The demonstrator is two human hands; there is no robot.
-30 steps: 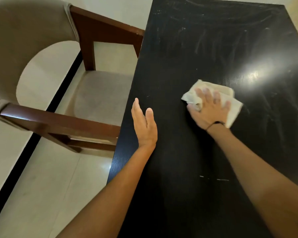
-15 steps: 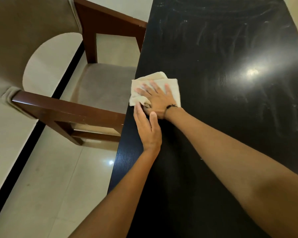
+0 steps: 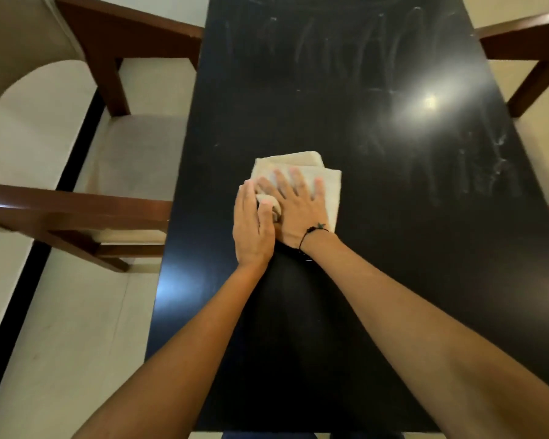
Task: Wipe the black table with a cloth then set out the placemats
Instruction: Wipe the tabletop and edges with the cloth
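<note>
A: What stands at nine o'clock?

B: A wooden armchair [image 3: 133, 153] with a beige padded seat and a curved beige backrest [image 3: 13, 42]; its dark brown armrest [image 3: 76, 204] reaches toward the edge of the black table [image 3: 393, 280].

A: And across from it?

B: At two o'clock, the brown armrest and leg of a second chair [image 3: 520, 49], cut off by the frame.

A: The floor?

B: Pale cream tiles [image 3: 61, 343], crossed by a black stripe [image 3: 16, 321] running from ten o'clock down to seven.

A: Lighting?

B: An overhead light shows as a bright glare [image 3: 430, 101] on the tabletop at one o'clock; a fainter sheen sits at the table's edge toward eight.
</note>
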